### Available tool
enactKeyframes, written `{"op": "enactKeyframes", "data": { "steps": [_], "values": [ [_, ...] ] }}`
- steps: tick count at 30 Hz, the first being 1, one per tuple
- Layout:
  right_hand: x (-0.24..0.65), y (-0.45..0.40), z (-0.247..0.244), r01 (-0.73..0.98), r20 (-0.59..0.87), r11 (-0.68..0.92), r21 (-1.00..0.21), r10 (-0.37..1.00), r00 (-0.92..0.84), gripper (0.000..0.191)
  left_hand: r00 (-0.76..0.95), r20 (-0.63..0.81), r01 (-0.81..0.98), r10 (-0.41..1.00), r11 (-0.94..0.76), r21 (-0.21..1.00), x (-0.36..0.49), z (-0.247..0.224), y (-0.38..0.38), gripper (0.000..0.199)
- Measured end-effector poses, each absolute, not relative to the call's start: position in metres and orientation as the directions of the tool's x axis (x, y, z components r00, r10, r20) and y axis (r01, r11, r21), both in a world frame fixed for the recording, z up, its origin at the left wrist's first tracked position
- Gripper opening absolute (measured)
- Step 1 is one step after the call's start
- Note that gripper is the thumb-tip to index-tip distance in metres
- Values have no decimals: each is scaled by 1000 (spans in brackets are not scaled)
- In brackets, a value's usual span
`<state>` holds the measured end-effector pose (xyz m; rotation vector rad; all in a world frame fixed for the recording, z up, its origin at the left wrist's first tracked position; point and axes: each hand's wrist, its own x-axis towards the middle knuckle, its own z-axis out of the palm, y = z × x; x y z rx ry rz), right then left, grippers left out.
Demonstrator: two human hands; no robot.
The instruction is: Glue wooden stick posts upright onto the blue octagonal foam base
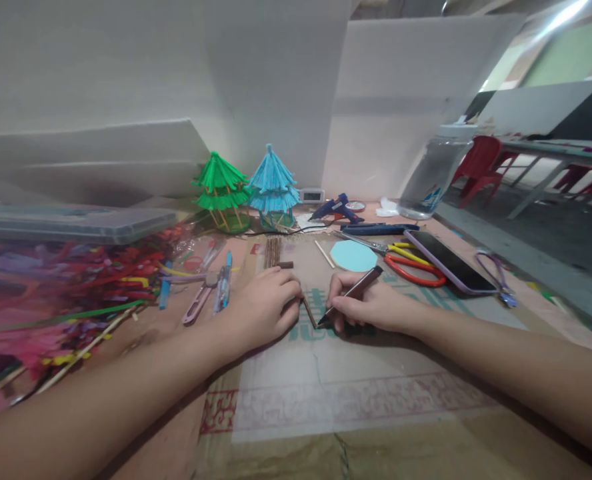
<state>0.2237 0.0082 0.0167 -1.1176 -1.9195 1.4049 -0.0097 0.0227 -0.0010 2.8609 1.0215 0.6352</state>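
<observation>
My right hand is closed round a dark brown marker, its tip down at the near end of a thin brown stick. The far end of that stick is at the fingers of my left hand, which are curled together and hold it against the printed cardboard sheet. Just beyond my left hand lies a row of several brown sticks, with a small brown marker cap beside them. A pale stick and a light blue octagon lie beyond my right hand.
Green and blue model pavilions stand at the back, beside a glue gun. Scissors, a phone and a bottle are right. Left are cutters, a pen and colourful strips.
</observation>
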Motion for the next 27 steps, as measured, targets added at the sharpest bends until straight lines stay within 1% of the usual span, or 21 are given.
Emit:
{"op": "enactKeyframes", "data": {
  "steps": [3, 4, 7, 8, 9, 13, 14, 16, 18, 19, 23, 25, 27],
  "values": [
    [225, 8, 20, 276, 19, 144, -950, 912, -410, 24, 650, 387, 625, 654, -750, 219, -8, -2, 20, 20],
    [226, 8, 22, 257, 57, 162, -953, 926, -373, 26, 624, 397, 636, 672, -733, 240, -8, -2, 19, 28],
    [233, 7, 36, 206, 134, 210, -956, 935, -329, 27, 597, 372, 657, 711, -699, 282, -6, -3, 15, 64],
    [235, 5, 43, 193, 151, 225, -955, 930, -334, 27, 606, 350, 657, 714, -698, 285, -5, -3, 14, 70],
    [238, 3, 51, 183, 172, 244, -952, 925, -338, 27, 618, 328, 658, 715, -698, 283, -4, -3, 12, 73],
    [253, -12, 91, 186, 286, 366, -912, 890, -355, 19, 630, 276, 678, 726, -687, 260, -2, -3, 8, 61],
    [257, -16, 100, 202, 307, 397, -895, 879, -365, 17, 624, 271, 684, 733, -680, 266, -2, -2, 8, 62],
    [266, -24, 116, 202, 350, 438, -876, 865, -360, 16, 612, 256, 691, 749, -663, 287, -2, -2, 8, 69],
    [274, -29, 125, 190, 372, 453, -871, 861, -347, 16, 604, 245, 692, 758, -652, 311, -2, -2, 7, 75],
    [276, -29, 127, 188, 377, 454, -871, 863, -336, 17, 606, 244, 686, 757, -653, 320, -2, -3, 7, 74],
    [277, -18, 118, 236, 361, 432, -870, 886, -292, 20, 631, 277, 641, 724, -689, 340, -1, -2, 6, 62],
    [271, -7, 103, 243, 340, 408, -880, 899, -277, 24, 644, 311, 625, 699, -715, 314, -5, 3, 11, 63],
    [265, 4, 84, 239, 287, 343, -908, 927, -243, 27, 647, 351, 629, 676, -734, 256, -13, 11, 24, 64]
  ]
}}
